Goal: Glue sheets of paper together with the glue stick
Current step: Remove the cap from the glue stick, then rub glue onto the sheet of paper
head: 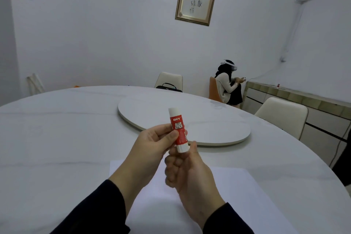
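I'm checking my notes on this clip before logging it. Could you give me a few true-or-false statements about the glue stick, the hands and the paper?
1. The glue stick is held upright above the table. True.
2. Only the right hand touches it. False: the left hand grips its red middle and the right hand holds its lower white end.
3. The cap is already off. False: the top end is still a closed white cap.
4. White paper lies flat on the table, beneath the hands. True.
5. The glue stick rests on the round turntable. False: it is in the hands, nearer the camera than the turntable.
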